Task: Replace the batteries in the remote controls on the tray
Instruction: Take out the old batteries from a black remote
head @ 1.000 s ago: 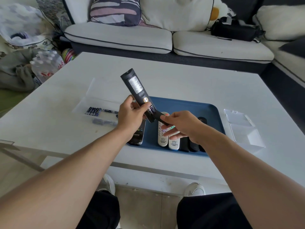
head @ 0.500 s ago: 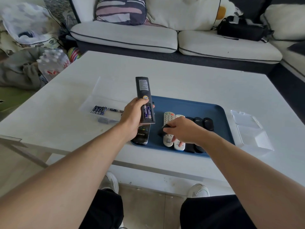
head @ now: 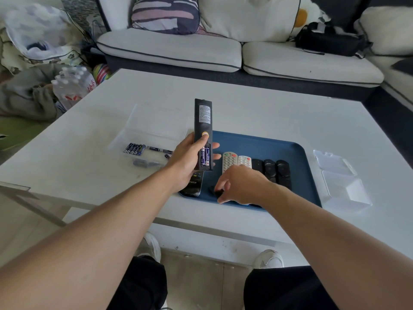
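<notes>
White bench [head: 257, 113] is carrying a blue tray [head: 268, 145]. Left hand [head: 187, 161] is gripping a black remote [head: 203, 133], batteries [head: 205, 155] exposed, above the tray; right hand [head: 241, 186] is pinching its dark cover [head: 215, 191] on the tray.

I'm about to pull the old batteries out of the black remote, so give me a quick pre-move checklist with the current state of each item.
1. Black remote held firm in the left hand, back side up: ok.
2. Battery compartment uncovered, two batteries exposed: ok.
3. Right hand free to pull them: not ok, its grip is on the small dark cover, low over the blue tray.
4. Cover set down and released: cannot tell.
5. Fresh batteries laid out left of the tray: ok.
6. Whether those in the remote are the old ones: cannot tell.
</notes>
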